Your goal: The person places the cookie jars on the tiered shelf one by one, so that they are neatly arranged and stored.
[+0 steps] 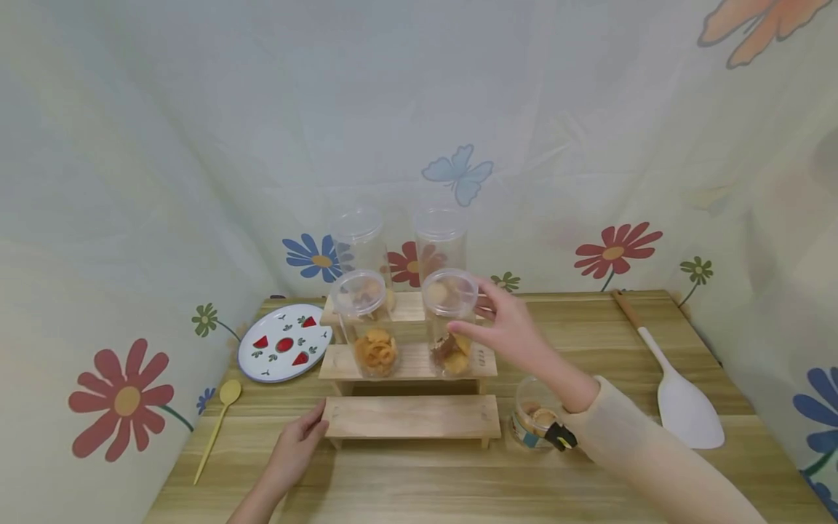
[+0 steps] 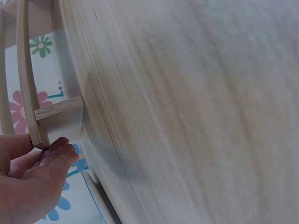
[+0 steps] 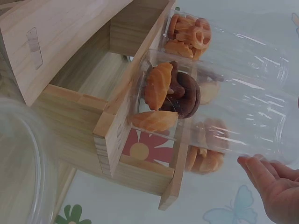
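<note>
A three-step wooden display stand [image 1: 412,418] stands on the table. My left hand [image 1: 297,444] pinches the left end of its lowest board, thumb on one face and fingers on the other, as the left wrist view shows. On the middle step a clear lidded jar [image 1: 452,320] holds light and dark brown snacks. My right hand [image 1: 507,327] is at this jar's right side, fingers fairly straight, fingertips [image 3: 245,163] at or very near its wall. To its left stands a similar jar of orange-brown twisted snacks [image 1: 376,349].
Clear jars [image 1: 356,229] stand on the top step. An open clear tub [image 1: 533,411] is right of the stand. Farther right lies a white spatula [image 1: 684,407]. A patterned plate [image 1: 284,367] and a yellow spoon [image 1: 229,393] lie left. Floral cloth [image 1: 419,109] hangs behind.
</note>
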The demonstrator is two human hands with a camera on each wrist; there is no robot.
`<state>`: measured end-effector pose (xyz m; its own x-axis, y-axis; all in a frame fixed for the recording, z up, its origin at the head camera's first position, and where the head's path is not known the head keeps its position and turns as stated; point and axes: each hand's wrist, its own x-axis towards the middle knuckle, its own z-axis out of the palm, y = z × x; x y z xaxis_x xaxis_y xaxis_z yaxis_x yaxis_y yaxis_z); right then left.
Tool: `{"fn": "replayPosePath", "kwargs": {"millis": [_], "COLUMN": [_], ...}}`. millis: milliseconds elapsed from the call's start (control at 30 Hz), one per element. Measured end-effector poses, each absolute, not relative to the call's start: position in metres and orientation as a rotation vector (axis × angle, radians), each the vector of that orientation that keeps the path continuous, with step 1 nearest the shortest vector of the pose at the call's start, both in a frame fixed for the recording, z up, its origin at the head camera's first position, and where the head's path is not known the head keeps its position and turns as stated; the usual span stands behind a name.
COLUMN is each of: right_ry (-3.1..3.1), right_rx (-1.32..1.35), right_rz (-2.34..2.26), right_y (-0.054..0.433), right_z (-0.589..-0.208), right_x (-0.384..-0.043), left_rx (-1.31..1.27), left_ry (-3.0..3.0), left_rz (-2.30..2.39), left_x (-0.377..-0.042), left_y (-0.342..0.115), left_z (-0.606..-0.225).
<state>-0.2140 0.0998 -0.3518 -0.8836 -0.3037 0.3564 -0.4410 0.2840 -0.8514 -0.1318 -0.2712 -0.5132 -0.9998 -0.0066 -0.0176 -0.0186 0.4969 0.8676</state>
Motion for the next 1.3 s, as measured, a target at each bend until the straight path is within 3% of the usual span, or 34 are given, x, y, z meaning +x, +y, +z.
{"fn": "replayPosePath", "kwargs": {"millis": [1300], "right_ry": [-2.421], "right_rx": [0.742], "right_rz": [1.562], "right_y": [0.0972], "right_z": [-0.3514], "right_x": [-0.2094], "left_rx": [-0.069], "left_ry": [2.688], "left_rz": [1.536], "left_x": [-0.1322], "left_y": [-0.2697], "left_z": [-0.5112]}}
